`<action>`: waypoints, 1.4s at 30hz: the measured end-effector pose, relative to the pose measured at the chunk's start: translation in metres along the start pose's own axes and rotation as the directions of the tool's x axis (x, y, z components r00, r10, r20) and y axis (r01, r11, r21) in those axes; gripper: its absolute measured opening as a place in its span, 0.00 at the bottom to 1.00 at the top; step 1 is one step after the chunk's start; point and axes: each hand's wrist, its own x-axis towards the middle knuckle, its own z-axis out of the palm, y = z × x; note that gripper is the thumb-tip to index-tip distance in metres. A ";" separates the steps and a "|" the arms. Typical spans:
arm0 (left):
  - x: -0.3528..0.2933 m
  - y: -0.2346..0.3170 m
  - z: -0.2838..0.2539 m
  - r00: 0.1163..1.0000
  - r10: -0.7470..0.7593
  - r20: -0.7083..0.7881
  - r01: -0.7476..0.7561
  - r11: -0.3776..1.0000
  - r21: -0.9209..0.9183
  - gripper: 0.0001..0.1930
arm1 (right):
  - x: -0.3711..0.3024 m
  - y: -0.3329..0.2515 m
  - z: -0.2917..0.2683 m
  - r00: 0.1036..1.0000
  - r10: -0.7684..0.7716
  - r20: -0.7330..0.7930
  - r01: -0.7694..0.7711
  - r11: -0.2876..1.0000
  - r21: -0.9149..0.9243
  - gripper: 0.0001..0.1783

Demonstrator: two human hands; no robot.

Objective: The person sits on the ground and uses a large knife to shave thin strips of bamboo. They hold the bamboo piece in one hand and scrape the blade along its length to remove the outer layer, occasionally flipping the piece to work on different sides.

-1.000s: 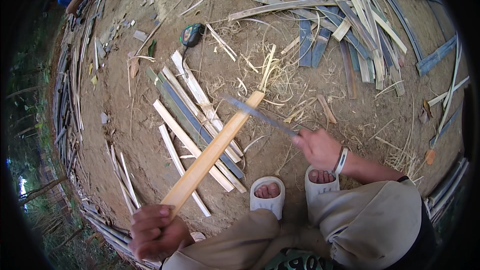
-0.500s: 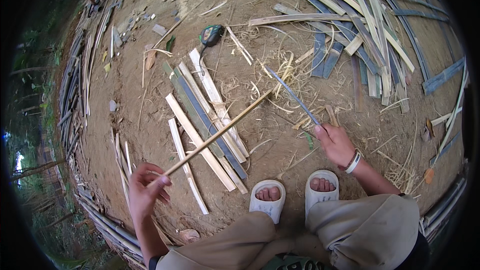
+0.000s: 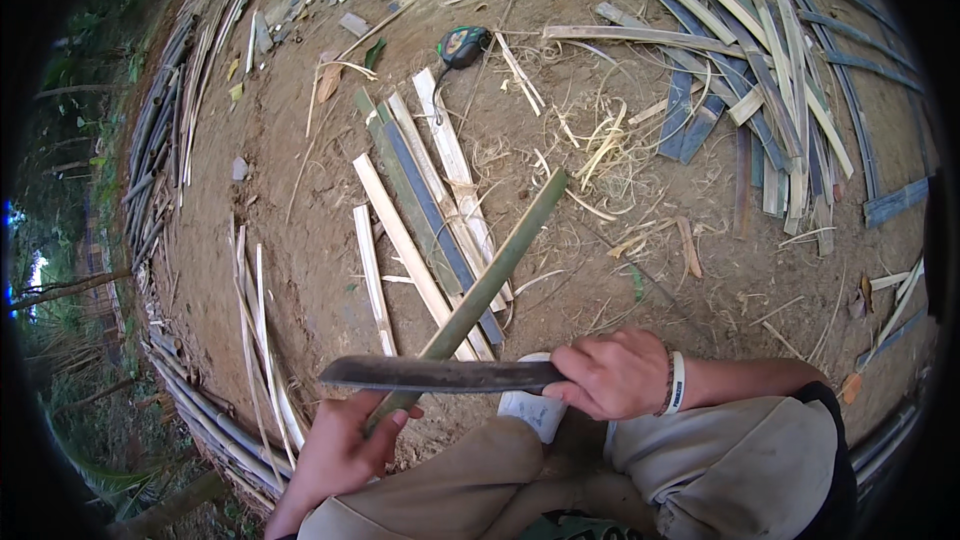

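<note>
My left hand (image 3: 348, 448) is closed around the near end of a green bamboo strip (image 3: 500, 265), which slants up and away to the right. My right hand (image 3: 618, 376) grips a dark machete (image 3: 440, 374) by its handle end. The blade lies crosswise over the strip, just beyond my left fingers; whether its edge touches the strip I cannot tell. Beneath the strip, several split bamboo slats (image 3: 410, 240) lie on the ground, pale and green-grey. My right hand is close above my knee, and the machete partly covers a white sandal (image 3: 535, 410).
A green and black tape measure (image 3: 463, 45) lies beyond the slats. Curly bamboo shavings (image 3: 605, 145) are scattered on the dirt. A heap of bamboo strips (image 3: 760, 80) is at the far right, beside a strip lattice (image 3: 860, 60). Bamboo poles (image 3: 160, 140) line the left edge.
The machete has swung from pointing away to lying crosswise near my left hand. The bamboo strip has turned to show its green face and tilted more steeply. Both hands have moved closer together.
</note>
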 end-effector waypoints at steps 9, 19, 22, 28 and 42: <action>-0.009 0.034 0.010 0.951 0.256 -0.174 -0.214 0.949 0.231 0.06 | -0.010 0.003 -0.011 0.996 0.061 -0.067 -0.065 0.997 -0.052 0.22; -0.009 0.050 0.016 0.939 0.308 -0.153 -0.272 0.937 0.219 0.07 | -0.014 -0.004 -0.027 0.999 -0.021 -0.034 0.021 1.000 0.003 0.19; -0.010 0.055 0.017 0.937 0.326 -0.123 -0.293 0.929 0.225 0.08 | -0.017 0.035 -0.022 0.988 0.136 -0.073 -0.141 0.987 -0.078 0.20; -0.007 0.048 0.020 0.950 0.256 -0.180 -0.237 0.964 0.117 0.09 | -0.020 0.023 -0.022 0.987 0.163 -0.011 -0.163 0.985 0.053 0.22; -0.006 0.052 0.017 0.948 0.263 -0.178 -0.243 0.962 0.125 0.11 | -0.010 0.124 -0.020 0.903 0.385 -0.191 -0.412 0.901 -0.135 0.25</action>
